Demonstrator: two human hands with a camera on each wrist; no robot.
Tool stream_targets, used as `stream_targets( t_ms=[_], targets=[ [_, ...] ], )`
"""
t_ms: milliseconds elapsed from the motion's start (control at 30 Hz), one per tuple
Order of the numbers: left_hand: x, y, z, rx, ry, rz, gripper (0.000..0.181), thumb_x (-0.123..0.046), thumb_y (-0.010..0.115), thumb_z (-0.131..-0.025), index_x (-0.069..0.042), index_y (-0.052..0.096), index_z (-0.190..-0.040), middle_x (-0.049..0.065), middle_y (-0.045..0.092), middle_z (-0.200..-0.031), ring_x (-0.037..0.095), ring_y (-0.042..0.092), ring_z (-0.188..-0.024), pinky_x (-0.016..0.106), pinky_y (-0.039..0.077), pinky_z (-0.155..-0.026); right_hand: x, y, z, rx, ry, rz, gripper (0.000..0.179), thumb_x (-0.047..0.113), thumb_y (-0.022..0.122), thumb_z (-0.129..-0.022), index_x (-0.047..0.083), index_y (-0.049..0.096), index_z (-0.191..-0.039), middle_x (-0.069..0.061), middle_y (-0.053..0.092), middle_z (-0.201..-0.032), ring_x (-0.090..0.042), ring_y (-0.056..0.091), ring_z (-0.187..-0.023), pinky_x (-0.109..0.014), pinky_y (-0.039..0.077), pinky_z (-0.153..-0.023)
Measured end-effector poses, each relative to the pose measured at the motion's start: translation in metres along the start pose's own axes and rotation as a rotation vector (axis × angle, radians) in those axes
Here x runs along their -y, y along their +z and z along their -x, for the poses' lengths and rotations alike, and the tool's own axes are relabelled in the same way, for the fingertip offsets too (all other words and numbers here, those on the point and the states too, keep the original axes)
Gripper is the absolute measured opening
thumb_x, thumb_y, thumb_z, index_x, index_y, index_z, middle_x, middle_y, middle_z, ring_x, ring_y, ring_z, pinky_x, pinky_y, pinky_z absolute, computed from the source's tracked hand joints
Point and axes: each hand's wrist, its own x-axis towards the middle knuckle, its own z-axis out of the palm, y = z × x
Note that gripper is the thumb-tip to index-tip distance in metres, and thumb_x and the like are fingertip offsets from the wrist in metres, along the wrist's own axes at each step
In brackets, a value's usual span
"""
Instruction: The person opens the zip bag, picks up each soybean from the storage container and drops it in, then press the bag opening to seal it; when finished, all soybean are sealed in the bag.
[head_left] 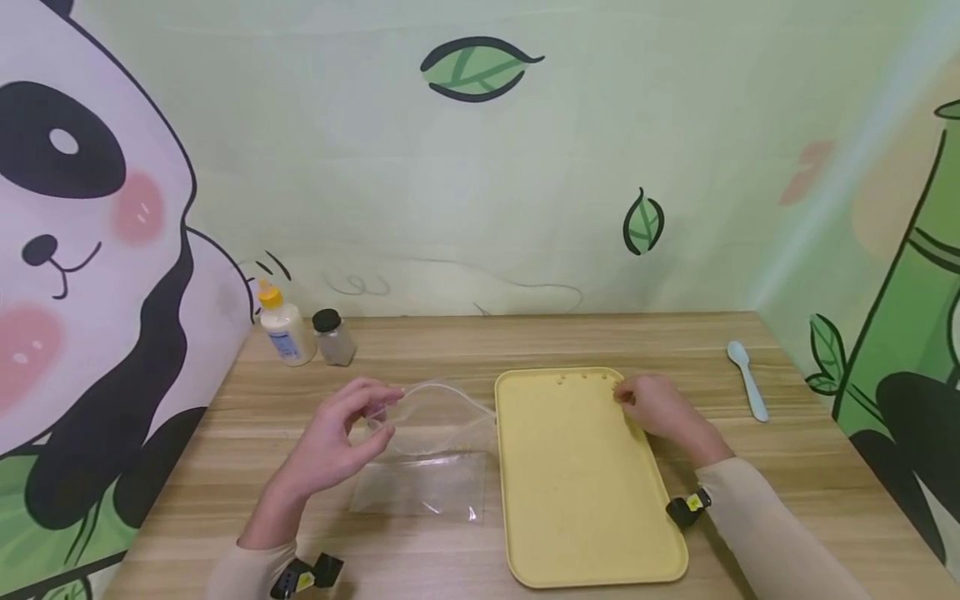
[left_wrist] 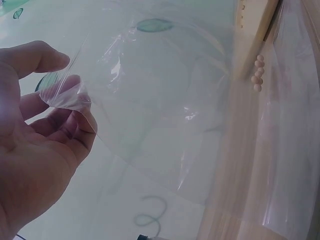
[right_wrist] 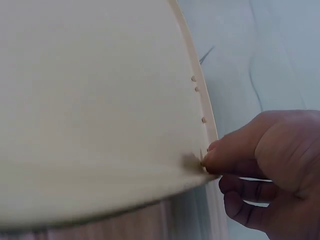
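Delicate work, little margin for a slip

The left hand [head_left: 332,443] holds up a clear, thin plastic bag [head_left: 442,419], its fingers curled in about the edge and its thumb apart from their tips; the mouth gapes beside a pale yellow, rounded rectangular tray [head_left: 577,492]. At the tray's far right corner, the right hand [head_left: 658,406] has thumb and forefinger brought narrow at a small, round, tan bead [right_wrist: 202,163] by the rim. Whether it is pinched or merely touched, I cannot tell. More tan beads [head_left: 584,376] sit spaced along the inside of the far rim, and a cluster of tan beads [left_wrist: 258,73] shows through the film near the tray; whether these lie inside the bag is unclear.

The likeliest trouble is a bead shooting away: being tiny, round and close against the rim, it could flick off under an off-centre squeeze and knock its neighbours loose. The bag is the other weak point. Its film looks slack, so if the left fingers loosen, the mouth could fold, and a bead dropped there might land on the wood-grain table [head_left: 420,558]. A tug on the bag could also jog the tray and set the row rolling
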Motion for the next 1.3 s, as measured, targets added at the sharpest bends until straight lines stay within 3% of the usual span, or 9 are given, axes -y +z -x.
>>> stream_targets(
  t_ms=[167, 400, 667, 1000, 1300],
  targets=[
    [0.000, 0.000, 0.000, 0.005, -0.010, 0.011, 0.045, 0.010, 0.071, -0.077, 0.000, 0.063, -0.120, 0.012, 0.063, -0.111, 0.024, 0.060, -0.089, 0.021, 0.054, -0.080, 0.001, 0.003, -0.003, 0.025, -0.039, 0.057, 0.019, 0.000, 0.061, -0.084, 0.013, 0.064, -0.071, 0.000, 0.056, -0.068, -0.016, 0.047, -0.065, -0.032, 0.043, -0.060],
    [0.000, 0.000, -0.001, -0.001, 0.009, 0.001, 0.044, 0.011, 0.071, -0.077, -0.001, 0.064, -0.119, 0.011, 0.063, -0.110, 0.022, 0.060, -0.088, 0.022, 0.055, -0.079, -0.003, 0.006, -0.005, 0.025, -0.055, 0.076, 0.019, 0.000, 0.063, -0.083, 0.014, 0.067, -0.072, 0.000, 0.063, -0.073, -0.016, 0.054, -0.069, -0.038, 0.051, -0.066],
    [-0.002, -0.002, -0.001, 0.003, 0.003, 0.013, 0.043, 0.010, 0.070, -0.078, -0.002, 0.064, -0.119, 0.010, 0.063, -0.110, 0.022, 0.061, -0.089, 0.022, 0.055, -0.080, 0.001, 0.004, -0.011, 0.036, -0.096, 0.100, 0.016, -0.003, 0.060, -0.079, 0.007, 0.073, -0.080, -0.006, 0.072, -0.083, -0.024, 0.066, -0.079, -0.041, 0.056, -0.072],
    [-0.001, 0.000, 0.001, 0.013, -0.002, 0.005, 0.041, 0.008, 0.070, -0.079, -0.001, 0.063, -0.119, 0.010, 0.063, -0.109, 0.021, 0.060, -0.089, 0.024, 0.055, -0.079, 0.010, 0.004, -0.011, 0.002, -0.035, 0.032, 0.011, 0.005, 0.061, -0.086, 0.005, 0.072, -0.084, -0.006, 0.070, -0.083, -0.021, 0.064, -0.079, -0.041, 0.055, -0.073],
    [0.000, -0.002, 0.000, -0.002, 0.002, -0.001, 0.040, 0.009, 0.069, -0.078, 0.002, 0.063, -0.117, 0.009, 0.062, -0.109, 0.016, 0.059, -0.088, 0.022, 0.054, -0.078, 0.024, -0.006, -0.011, -0.001, 0.029, -0.111, 0.011, 0.007, 0.062, -0.092, 0.002, 0.070, -0.098, -0.007, 0.070, -0.090, -0.015, 0.058, -0.076, -0.036, 0.054, -0.070]
  ],
)
